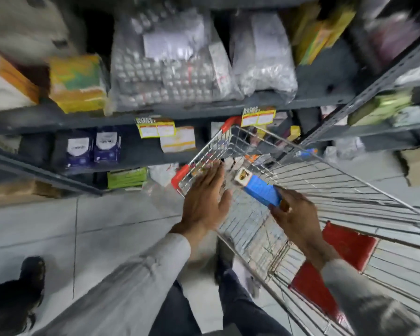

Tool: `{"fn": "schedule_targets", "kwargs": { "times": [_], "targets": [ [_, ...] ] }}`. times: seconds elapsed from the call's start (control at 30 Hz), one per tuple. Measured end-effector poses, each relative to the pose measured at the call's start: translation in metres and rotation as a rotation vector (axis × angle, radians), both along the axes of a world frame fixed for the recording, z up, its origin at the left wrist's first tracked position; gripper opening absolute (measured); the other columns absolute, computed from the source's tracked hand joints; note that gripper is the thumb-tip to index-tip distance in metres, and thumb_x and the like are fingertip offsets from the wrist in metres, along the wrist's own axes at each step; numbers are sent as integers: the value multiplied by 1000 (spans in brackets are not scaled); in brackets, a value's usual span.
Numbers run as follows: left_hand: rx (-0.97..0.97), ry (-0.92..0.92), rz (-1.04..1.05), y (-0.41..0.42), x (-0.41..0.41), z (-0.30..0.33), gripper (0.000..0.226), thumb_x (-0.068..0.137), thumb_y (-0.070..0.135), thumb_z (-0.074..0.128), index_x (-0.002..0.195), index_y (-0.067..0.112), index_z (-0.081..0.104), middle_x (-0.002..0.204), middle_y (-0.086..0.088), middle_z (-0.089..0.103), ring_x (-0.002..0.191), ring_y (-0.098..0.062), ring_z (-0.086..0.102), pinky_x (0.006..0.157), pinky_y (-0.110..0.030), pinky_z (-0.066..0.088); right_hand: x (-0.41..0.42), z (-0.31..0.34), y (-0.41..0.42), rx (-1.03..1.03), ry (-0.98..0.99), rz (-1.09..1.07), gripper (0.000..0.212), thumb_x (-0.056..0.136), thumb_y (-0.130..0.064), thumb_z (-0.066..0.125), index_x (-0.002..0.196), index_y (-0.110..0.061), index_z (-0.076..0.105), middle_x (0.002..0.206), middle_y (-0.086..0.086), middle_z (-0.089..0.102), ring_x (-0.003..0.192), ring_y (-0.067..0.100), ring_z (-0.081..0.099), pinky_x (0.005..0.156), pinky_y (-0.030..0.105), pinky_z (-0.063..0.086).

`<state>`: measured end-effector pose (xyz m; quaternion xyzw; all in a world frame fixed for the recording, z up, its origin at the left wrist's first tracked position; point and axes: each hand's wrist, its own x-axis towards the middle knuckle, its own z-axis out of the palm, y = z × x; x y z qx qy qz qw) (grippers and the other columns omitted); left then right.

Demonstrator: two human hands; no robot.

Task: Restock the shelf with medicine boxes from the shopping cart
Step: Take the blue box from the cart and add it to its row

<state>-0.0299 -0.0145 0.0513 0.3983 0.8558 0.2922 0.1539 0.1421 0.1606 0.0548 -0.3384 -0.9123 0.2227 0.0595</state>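
Right hand [298, 217] pinches one end of a blue box [261, 192] above the cart [230, 132], left hand [205, 200] open and empty beside it; such an end grip risks dropping it before the shelf [155, 110].

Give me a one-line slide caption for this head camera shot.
Right hand lifts a blue medicine box over the wire cart while the open left hand reaches toward stocked shelves.

Both arms wear light grey long sleeves [141, 270] ending at the wrists; the bare left hand [204, 202] and right hand [298, 221] show. Dark navy trousers [240, 309] at six o'clock.
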Motion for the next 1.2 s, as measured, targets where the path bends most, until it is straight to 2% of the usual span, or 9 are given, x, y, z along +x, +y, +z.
{"fn": "schedule_targets", "kwargs": {
  "times": [0.17,0.33,0.43,0.5,0.63,0.77,0.83,1.03,1.2],
  "targets": [
    [395,214,60,-4,-71,181,60,101,31,53,155,11,35,165,-5,30,154,-15,22,124,-38,25,-54,191,-6,220,395,-20,50,74,-15,84,122,-10,71,80,-6,63,72,18,58,72,31,46],
    [565,314,96,-23,-77,238,58,99,28,56,152,10,42,162,-6,38,152,-15,28,122,-38,29,-62,257,-7,140,405,24,54,79,-12,86,130,-18,69,77,-8,61,74,8,56,74,10,41],
    [659,401,130,-53,-108,296,58,100,30,55,152,11,41,162,-3,37,152,-11,26,122,-39,30,-103,323,-23,183,512,106,52,81,-15,84,131,-16,69,84,-18,59,80,-12,55,75,-1,35],
    [700,473,177,-77,-141,331,57,99,32,54,151,12,44,161,-3,39,151,-10,28,123,-36,28,-140,362,-35,204,557,159,49,85,-24,82,132,-18,68,92,-14,62,79,-5,53,77,-1,35],
    [553,526,356,-127,-212,366,53,99,40,48,147,17,51,155,-3,48,148,-13,35,119,-40,33,-219,411,-54,203,522,259,42,87,-26,78,128,-21,69,90,-3,63,85,20,61,75,29,40],
    [242,546,431,-158,-273,370,55,99,46,38,140,14,57,148,-11,56,142,-29,45,109,-49,41,-301,430,-74,272,384,334,34,85,-30,73,117,-16,72,106,11,70,104,33,64,87,40,49],
    [131,535,471,-166,-298,368,47,101,40,40,135,13,59,146,-12,58,137,-32,49,104,-51,45,-337,429,-84,264,334,357,40,86,-31,70,124,-19,70,116,12,68,112,33,62,92,39,48],
    [1,651,433,-174,-332,355,68,98,46,17,135,10,61,141,-14,61,132,-33,55,113,-47,39,-396,413,-99,197,258,436,52,92,-29,67,142,-20,59,139,8,60,127,28,56,103,34,42],
    [-44,659,463,-171,-341,345,69,100,47,12,148,14,49,156,-6,47,146,-23,40,123,-41,24,-388,398,-100,210,330,473,52,92,-34,70,142,-24,58,130,-1,62,116,19,60,95,29,45]
  ]
}}
